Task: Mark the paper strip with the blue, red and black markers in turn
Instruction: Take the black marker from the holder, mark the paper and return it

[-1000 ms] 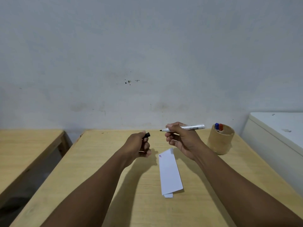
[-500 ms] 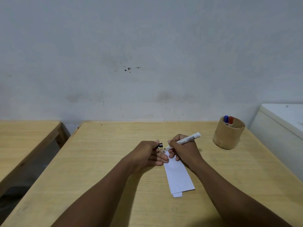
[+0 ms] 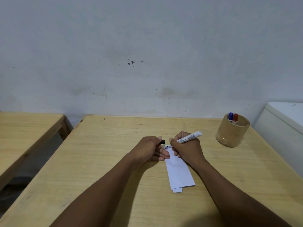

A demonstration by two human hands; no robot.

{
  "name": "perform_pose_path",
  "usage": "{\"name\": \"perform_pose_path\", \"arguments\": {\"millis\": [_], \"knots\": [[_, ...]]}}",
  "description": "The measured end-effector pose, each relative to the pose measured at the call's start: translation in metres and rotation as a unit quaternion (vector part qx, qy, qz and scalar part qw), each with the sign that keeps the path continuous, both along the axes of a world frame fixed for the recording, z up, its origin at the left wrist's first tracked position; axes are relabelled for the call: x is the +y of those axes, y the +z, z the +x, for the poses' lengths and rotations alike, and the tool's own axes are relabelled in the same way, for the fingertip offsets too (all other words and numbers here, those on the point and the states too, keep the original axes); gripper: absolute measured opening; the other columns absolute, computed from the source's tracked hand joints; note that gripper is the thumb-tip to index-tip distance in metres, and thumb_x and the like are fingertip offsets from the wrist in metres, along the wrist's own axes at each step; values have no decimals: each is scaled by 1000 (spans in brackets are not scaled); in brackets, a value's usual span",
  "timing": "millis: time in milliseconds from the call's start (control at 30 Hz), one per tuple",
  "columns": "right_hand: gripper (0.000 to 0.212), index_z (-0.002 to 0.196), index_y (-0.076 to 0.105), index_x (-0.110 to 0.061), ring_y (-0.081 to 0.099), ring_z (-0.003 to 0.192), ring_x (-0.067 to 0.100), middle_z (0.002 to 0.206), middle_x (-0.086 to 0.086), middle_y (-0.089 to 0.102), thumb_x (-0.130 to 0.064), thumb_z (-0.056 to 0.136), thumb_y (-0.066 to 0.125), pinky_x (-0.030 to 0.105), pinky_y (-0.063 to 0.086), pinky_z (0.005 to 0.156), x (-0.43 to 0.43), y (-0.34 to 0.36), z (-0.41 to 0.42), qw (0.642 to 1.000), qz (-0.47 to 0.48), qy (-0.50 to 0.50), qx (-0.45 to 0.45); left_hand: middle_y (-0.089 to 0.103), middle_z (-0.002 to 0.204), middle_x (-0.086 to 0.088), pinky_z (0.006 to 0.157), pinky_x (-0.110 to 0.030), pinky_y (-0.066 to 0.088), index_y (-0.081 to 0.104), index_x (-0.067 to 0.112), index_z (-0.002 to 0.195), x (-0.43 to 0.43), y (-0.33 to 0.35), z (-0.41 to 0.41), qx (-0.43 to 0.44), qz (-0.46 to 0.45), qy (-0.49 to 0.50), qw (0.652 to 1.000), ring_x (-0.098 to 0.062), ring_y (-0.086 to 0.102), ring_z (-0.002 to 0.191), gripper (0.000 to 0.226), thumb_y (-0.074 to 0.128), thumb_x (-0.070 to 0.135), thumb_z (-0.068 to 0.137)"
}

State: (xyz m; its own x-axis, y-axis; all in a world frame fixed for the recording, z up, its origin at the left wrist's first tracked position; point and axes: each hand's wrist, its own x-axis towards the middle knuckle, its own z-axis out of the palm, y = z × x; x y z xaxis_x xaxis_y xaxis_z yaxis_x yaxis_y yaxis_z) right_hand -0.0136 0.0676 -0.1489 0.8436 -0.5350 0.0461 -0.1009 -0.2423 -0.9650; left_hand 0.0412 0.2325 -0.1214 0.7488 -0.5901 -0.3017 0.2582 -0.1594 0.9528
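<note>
A white paper strip (image 3: 179, 173) lies on the wooden table (image 3: 98, 161), with small red and dark marks at its far end. My right hand (image 3: 186, 149) grips the black marker (image 3: 188, 137), a white barrel, tip down on the strip's far end. My left hand (image 3: 150, 149) holds the marker's black cap (image 3: 162, 142) between thumb and finger, while its other fingers rest on the strip's left edge. The blue marker (image 3: 230, 115) and red marker (image 3: 235, 117) stand capped in a brown cup (image 3: 232, 133) at the table's far right.
A grey wall runs along the table's far edge. A second wooden table (image 3: 24, 126) stands to the left across a gap. A white cabinet or appliance (image 3: 282, 122) stands close against the right side.
Both hands dropped from mid-air to the strip. The marker tip now touches the paper's far end, and my left fingers press the strip's edge.
</note>
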Motion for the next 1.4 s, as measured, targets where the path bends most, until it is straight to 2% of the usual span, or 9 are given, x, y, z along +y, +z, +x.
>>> {"name": "perform_pose_path", "arguments": {"millis": [200, 367, 500, 600, 667, 767, 900, 1033, 1400], "knots": [[23, 75, 60, 4, 60, 45, 18, 57, 15, 67, -14, 79, 75, 29, 45, 45, -1, -1, 1, 1000, 6, 13, 2, 77, 84, -20, 72, -33, 61, 58, 8, 86, -2, -1, 1, -6, 3, 7, 1000, -31, 77, 85, 35, 44, 34, 107], [11, 69, 62, -5, 60, 45, 21, 56, 13, 68, -6, 75, 71, 27, 45, 44, -2, 1, 3, 999, 29, 20, 14, 77, 87, -22, 71, -33, 60, 54, 9, 83, -3, -2, 0, -9, 8, 10, 1000, -31, 76, 85, 35, 44, 33, 107], [16, 74, 59, -7, 55, 41, 22, 58, 14, 66, -9, 85, 70, 27, 41, 43, -7, 8, 2, 993, 114, -9, -22, 77, 88, -24, 73, -35, 61, 55, 8, 83, -2, 0, 1, 18, 4, 14, 1000, -31, 77, 81, 34, 46, 31, 106], [15, 82, 63, -12, 50, 40, 16, 56, 6, 63, -21, 89, 74, 23, 35, 40, -13, 21, -2, 981, 188, -35, -30, 77, 101, -29, 80, -42, 61, 56, 3, 91, -2, 5, 3, 46, -18, 32, 998, -40, 77, 93, 32, 49, 32, 105], [16, 86, 64, -13, 50, 42, 13, 58, 5, 62, -22, 87, 77, 22, 35, 39, -18, 36, -5, 968, 246, -23, -50, 77, 100, -25, 75, -42, 61, 59, 1, 95, -4, 13, 6, 53, -54, 56, 996, -40, 77, 92, 32, 53, 31, 103], [16, 88, 65, -11, 57, 48, 11, 66, 8, 63, -23, 88, 75, 20, 45, 43, -27, 70, -13, 944, 315, 36, -94, 76, 94, -16, 66, -33, 59, 65, 1, 103, -9, 38, 11, 15, -84, 49, 995, -32, 75, 79, 32, 58, 31, 101], [20, 85, 68, -10, 62, 49, 15, 67, 10, 68, -25, 95, 59, 21, 48, 44, -39, 108, -27, 913, 388, 60, -108, 75, 94, -14, 70, -33, 57, 69, 4, 109, -18, 76, 15, -35, -101, 20, 994, -31, 74, 81, 27, 64, 28, 98], [21, 77, 63, -12, 57, 43, 14, 60, 8, 65, -22, 93, 55, 20, 42, 39, -47, 128, -41, 912, 390, 53, -119, 75, 89, -12, 72, -34, 58, 68, 6, 102, -29, 105, 8, -60, -116, -3, 991, -32, 73, 81, 14, 67, 19, 96], [18, 84, 67, -7, 57, 46, 13, 63, 8, 66, -22, 94, 64, 20, 43, 44, -58, 143, -69, 930, 330, 60, -151, 75, 83, -10, 68, -30, 60, 71, 3, 101, -62, 129, -22, -116, -106, -66, 985, -28, 74, 77, 15, 71, 16, 93]]}}
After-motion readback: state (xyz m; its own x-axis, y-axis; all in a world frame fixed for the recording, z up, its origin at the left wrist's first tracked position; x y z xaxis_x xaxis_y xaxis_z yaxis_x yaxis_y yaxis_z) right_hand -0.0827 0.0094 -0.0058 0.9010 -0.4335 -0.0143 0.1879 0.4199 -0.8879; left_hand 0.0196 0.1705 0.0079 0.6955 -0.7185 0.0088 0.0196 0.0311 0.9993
